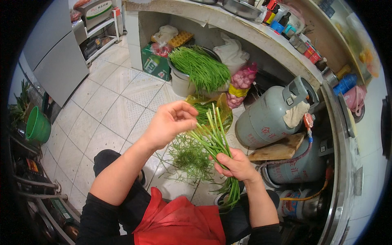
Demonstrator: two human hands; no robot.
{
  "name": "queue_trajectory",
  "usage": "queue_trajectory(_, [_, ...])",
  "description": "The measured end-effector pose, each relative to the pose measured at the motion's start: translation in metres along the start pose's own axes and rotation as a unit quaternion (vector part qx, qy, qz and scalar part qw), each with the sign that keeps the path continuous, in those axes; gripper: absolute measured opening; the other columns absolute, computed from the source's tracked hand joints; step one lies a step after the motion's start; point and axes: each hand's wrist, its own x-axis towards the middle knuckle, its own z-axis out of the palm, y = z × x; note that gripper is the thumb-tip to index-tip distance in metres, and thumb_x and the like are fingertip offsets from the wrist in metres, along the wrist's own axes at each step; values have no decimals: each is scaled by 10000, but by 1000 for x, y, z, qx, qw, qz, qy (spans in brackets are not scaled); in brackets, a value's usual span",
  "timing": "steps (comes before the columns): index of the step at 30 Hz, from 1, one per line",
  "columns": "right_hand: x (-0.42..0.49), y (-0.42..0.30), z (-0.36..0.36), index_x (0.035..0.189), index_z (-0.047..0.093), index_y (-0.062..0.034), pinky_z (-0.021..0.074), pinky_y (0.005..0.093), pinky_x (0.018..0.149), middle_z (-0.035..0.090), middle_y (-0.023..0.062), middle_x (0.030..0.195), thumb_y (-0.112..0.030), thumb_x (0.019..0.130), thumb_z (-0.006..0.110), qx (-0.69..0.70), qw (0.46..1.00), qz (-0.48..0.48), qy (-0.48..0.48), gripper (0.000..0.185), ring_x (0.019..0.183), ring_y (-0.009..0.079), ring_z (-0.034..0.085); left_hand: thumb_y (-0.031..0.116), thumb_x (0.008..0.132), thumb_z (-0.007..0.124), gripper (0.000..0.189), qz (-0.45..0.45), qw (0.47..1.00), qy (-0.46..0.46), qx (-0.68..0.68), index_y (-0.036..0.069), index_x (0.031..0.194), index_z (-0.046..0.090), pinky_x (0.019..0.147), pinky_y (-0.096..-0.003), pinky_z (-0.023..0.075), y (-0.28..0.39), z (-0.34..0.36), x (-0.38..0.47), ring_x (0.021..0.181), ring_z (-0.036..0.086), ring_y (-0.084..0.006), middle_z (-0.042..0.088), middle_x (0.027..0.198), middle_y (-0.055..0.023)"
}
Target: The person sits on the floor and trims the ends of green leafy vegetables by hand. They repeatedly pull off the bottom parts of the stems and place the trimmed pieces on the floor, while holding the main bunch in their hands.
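My right hand (234,165) grips a bunch of long green chives (211,139), their pale ends pointing up and away from me and their leafy ends hanging below the fist. At the pale ends, my left hand (171,122) is raised with bent fingers and a gap between thumb and forefinger. Nothing shows in it; whether the thumb touches a stalk is unclear. On the tiles beneath lies a loose heap of green trimmings (191,157). Just beyond, an open yellow plastic bag (226,111) contains more greens.
A bucket (180,82) heaped with chives (200,65) stands under the counter (190,10). Beside it hangs together a net bag of garlic (242,82). Grey gas cylinders (260,113) and a wooden board (277,148) are at right. At left are a green bucket (38,125) and a fridge (61,67).
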Motion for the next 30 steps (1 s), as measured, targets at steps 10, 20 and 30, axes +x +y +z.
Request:
queue_trajectory(10, [4,12,3,1028,592,-49,427,240,545,612,-3,726,-222,983,584,-201,968,-72,130,179,595,66,522,90,785,737,127,212,930,53,296,4,870,696,727,-305,450,1,5,-3,787,577,-180,638,816,-60])
queue_trajectory(20, [13,19,9,1047,584,-37,498,314,634,664,72,749,-211,953,622,-349,908,-130,191,201,682,161,634,82,775,739,102,189,937,86,281,6,817,685,755,-315,434,-29,29,-5,822,559,-202,587,824,-82])
queue_trajectory(30, [4,15,-1,1007,586,-45,432,249,533,638,-2,751,-267,975,606,-162,978,-43,121,226,580,66,526,84,857,665,112,166,953,138,210,-14,819,627,745,-272,438,6,-10,-1,827,553,-140,591,854,-64])
